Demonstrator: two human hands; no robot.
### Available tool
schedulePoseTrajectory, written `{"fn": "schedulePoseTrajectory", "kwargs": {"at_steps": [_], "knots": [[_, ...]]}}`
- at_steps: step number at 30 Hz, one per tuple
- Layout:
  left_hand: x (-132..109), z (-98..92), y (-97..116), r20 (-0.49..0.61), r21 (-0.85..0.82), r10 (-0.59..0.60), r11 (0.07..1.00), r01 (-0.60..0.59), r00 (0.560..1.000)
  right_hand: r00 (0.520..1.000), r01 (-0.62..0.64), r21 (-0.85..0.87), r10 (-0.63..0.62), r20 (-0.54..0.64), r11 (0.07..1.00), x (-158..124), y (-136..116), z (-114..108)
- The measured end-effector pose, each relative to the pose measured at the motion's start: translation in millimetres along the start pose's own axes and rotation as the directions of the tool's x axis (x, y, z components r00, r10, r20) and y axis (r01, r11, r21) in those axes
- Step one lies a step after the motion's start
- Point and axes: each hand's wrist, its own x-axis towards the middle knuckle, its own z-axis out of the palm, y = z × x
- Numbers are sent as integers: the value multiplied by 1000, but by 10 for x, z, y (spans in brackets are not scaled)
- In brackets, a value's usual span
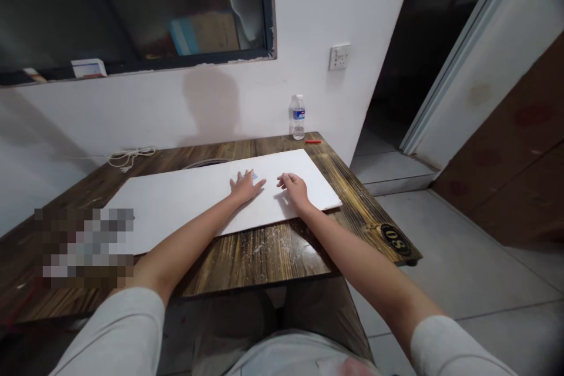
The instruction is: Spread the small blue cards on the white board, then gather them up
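Observation:
A long white board [176, 202] lies flat on the dark wooden table [356, 205]. My left hand [247, 188] rests on it with the fingers spread, partly covering a small blue print [254, 176]. Just to the right, my right hand [295, 189] hovers low over the board and casts a shadow on it. Its fingers are loosely bent and slightly apart, and I see nothing held between them.
A clear plastic bottle [298, 119] with a blue label stands at the back edge beside a red pen-like stick [313, 141]. A white cable [127, 157] lies back left. White crumbs [273, 249] dot the front. A blurred patch [83, 247] hides the left part.

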Motion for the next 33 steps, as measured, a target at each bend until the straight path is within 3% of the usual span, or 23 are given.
{"fn": "schedulePoseTrajectory", "kwargs": {"at_steps": [3,6,8,11,12,15,19,22,24,27,30,33], "knots": [[11,23,110,44,-32,287,958,-286,957,1000,-12,16,12,-17,1000,22,-14,-26],[-133,49,130,20,-133,580,809,-572,815,997,-40,49,43,-59,998,57,-32,-54],[-282,43,87,-24,-197,681,714,-672,732,995,-52,73,58,-84,996,81,-49,-72],[-535,-17,-51,-94,-209,739,641,-739,667,992,-57,98,67,-106,994,102,-80,-90],[-617,-44,-113,-110,-190,737,643,-742,667,992,-59,101,70,-106,993,104,-90,-92],[-822,-110,-318,-131,-109,682,712,-694,720,992,-71,99,81,-97,993,97,-111,-89],[-939,-131,-504,-119,-15,527,847,-532,842,993,-77,94,85,-87,993,82,-102,-73],[-881,-111,-477,-77,-15,368,929,-370,927,994,-71,90,78,-81,993,81,-82,-65],[-768,-88,-378,-35,-49,287,956,-288,957,994,-67,91,74,-77,994,83,-76,-64],[-527,-42,-155,19,-101,240,966,-237,971,995,-60,91,67,-75,994,80,-84,-69],[-317,-1,79,18,-152,286,948,-280,958,995,-58,86,65,-77,995,73,-107,-83],[-265,2,246,25,-235,487,852,-468,873,994,-62,89,70,-83,994,75,-126,-102]]}}
